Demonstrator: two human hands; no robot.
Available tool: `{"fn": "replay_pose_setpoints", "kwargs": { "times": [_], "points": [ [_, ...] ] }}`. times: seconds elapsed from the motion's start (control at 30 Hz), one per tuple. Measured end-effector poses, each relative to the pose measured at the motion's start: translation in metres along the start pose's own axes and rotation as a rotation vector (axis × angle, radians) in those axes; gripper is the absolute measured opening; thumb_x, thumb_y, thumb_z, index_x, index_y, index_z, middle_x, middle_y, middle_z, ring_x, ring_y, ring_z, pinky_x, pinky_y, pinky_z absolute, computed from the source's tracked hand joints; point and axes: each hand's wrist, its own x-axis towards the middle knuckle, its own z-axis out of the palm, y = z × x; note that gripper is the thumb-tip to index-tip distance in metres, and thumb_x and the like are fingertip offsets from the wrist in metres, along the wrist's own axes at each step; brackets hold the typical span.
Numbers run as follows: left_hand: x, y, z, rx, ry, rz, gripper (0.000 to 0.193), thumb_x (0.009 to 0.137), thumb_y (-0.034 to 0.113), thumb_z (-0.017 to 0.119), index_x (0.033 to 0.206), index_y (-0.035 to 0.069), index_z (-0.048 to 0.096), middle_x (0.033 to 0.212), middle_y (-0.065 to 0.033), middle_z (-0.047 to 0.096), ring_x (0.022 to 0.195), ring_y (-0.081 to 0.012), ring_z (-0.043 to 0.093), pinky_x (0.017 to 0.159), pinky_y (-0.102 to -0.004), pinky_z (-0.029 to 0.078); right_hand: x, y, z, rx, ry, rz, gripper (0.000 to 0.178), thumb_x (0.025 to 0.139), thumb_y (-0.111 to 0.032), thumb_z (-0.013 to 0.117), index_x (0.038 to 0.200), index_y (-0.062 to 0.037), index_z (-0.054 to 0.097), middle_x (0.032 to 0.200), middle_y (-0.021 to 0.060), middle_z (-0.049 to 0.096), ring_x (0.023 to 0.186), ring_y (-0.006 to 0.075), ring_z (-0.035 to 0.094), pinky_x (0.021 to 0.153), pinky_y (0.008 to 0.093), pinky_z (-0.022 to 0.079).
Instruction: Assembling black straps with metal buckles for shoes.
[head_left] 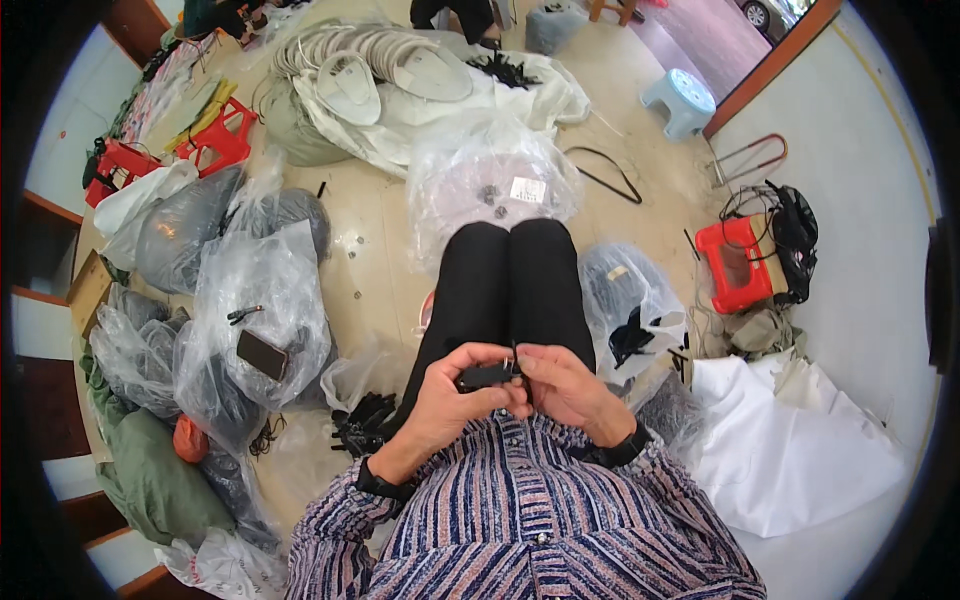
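Note:
Above my lap, both hands are close together at a small black piece [484, 376] with a shiny bit at its right end. My left hand [445, 398] is closed round the piece, thumb below and fingers above. At the shiny end, the fingers of my right hand [568, 385] are pinched together; exactly what they grip is too small to make out. Close by my left wrist lies a bunch of black pieces [365, 425] on clear plastic. More black strips [630, 338] rest on a clear plastic bag to the right of my legs.
Stuffed clear bags stand on the left, with a phone [262, 355] on one. A large plastic bag [490, 165] lies beyond my knees. Red stools [735, 265], a blue stool [680, 103] and white cloth [790, 450] surround me. Flat oval pieces [430, 72] are stacked farther back.

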Motion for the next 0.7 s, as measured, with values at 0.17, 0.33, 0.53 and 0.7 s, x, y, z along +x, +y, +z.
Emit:
{"fn": "replay_pose_setpoints", "kwargs": {
  "times": [0.17,0.33,0.53,0.7],
  "points": [
    [-0.005,0.008,-0.01,-0.133,-0.003,-0.099,0.02,0.081,-0.002,0.055,0.1,0.0,0.055,0.069,-0.0039,0.053,0.052,-0.0058,0.042,0.045,-0.0195,0.033,0.003,-0.003,-0.002,-0.292,0.095,0.07,0.022,0.09,-0.025,0.047,0.079,-0.0058,0.052,0.063,-0.0023,0.047,0.052,0.0045,0.036,0.047,0.0189,0.028],
    [-0.004,0.003,-0.018,-0.234,-0.007,-0.221,0.018,0.081,-0.001,0.053,0.098,-0.003,0.057,0.068,-0.007,0.054,0.048,-0.0067,0.039,0.043,-0.02,0.03,0.005,0.002,-0.013,-0.708,0.03,0.074,0.026,0.09,-0.025,0.05,0.079,-0.0015,0.056,0.066,-0.0028,0.049,0.061,0.004,0.042,0.053,0.0202,0.034],
    [-0.023,0.004,-0.01,0.26,0.085,-0.062,0.015,0.077,0.001,0.06,0.091,0.001,0.064,0.063,0.0004,0.055,0.047,-0.0023,0.04,0.044,-0.0176,0.03,0.001,0.016,-0.027,-0.784,-0.062,0.12,0.021,0.089,-0.021,0.052,0.091,-0.0007,0.057,0.075,-0.001,0.054,0.071,0.0057,0.047,0.064,0.0206,0.039],
    [-0.025,0.017,0.001,0.188,-0.001,0.074,0.034,0.079,0.004,0.059,0.112,0.003,0.053,0.079,-0.003,0.059,0.069,-0.0103,0.056,0.064,-0.0222,0.045,0.001,0.004,-0.007,-0.485,-0.014,0.017,0.017,0.088,-0.019,0.052,0.088,-0.0029,0.055,0.07,0.0001,0.054,0.061,0.0078,0.05,0.055,0.0198,0.039]
  ]
}}
